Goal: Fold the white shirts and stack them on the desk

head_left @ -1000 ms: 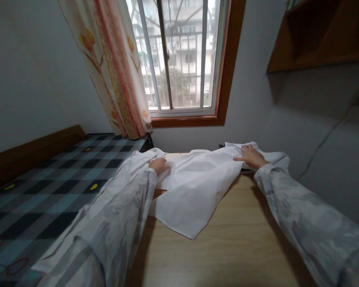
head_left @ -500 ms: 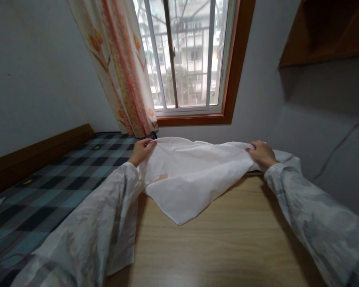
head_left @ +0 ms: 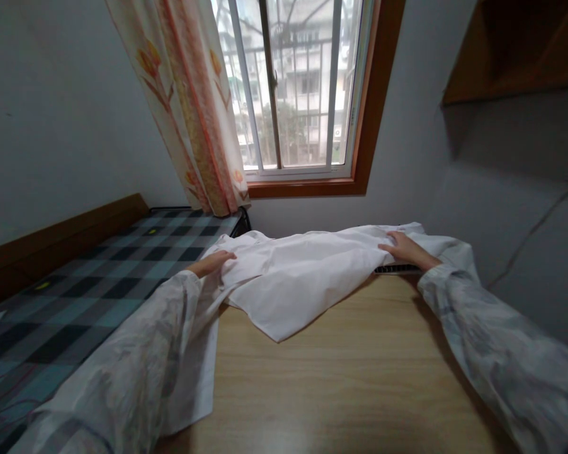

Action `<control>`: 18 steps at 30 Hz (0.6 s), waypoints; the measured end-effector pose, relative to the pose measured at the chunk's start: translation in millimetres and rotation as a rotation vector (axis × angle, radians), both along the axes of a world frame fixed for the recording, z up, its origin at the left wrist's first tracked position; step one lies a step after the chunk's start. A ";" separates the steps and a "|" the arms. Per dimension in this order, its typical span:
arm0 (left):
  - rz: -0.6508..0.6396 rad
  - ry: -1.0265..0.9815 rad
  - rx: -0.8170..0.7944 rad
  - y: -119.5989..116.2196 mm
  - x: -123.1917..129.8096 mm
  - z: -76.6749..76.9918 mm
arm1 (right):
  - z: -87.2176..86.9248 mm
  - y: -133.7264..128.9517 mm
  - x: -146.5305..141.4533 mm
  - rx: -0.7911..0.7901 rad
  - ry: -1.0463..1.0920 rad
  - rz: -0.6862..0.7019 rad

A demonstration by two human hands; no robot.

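Okay, white cloth (head_left: 296, 277): across table's (head_left: 322, 384) far end, rumpled, not flat
Left fingers (head_left: 226, 255): mostly together on cloth, grip unclear
Right fingers (head_left: 394, 248): partly spread, grip unclear

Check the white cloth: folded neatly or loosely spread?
Loosely spread: the white cloth lies rumpled across the tabletop, one corner pointing forward, another part hanging at the left edge.

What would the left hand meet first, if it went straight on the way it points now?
The white cloth. The left hand points rightward, roughly across it, and its fingertips look to be at the cloth's left part; whether they touch it is unclear, as depth is hard to judge.
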State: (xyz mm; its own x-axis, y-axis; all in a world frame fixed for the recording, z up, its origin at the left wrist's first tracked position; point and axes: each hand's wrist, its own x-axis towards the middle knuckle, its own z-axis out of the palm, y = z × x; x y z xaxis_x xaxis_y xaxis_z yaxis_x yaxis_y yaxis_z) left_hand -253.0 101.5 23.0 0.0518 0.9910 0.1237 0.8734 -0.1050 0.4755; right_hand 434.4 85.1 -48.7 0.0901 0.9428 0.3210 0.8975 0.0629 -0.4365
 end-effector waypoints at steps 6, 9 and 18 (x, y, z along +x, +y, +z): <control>-0.035 0.064 0.006 -9.7 -11.6 1.3 | 25.9 -49.0 -32.8 0.357 0.018 0.046; 0.097 0.120 0.156 -9.8 -1.1 3.7 | 34.6 -91.3 -59.6 0.430 -0.037 0.135; -0.559 0.041 0.115 -75.5 103.2 7.4 | -20.8 -144.7 -107.5 0.030 0.512 0.115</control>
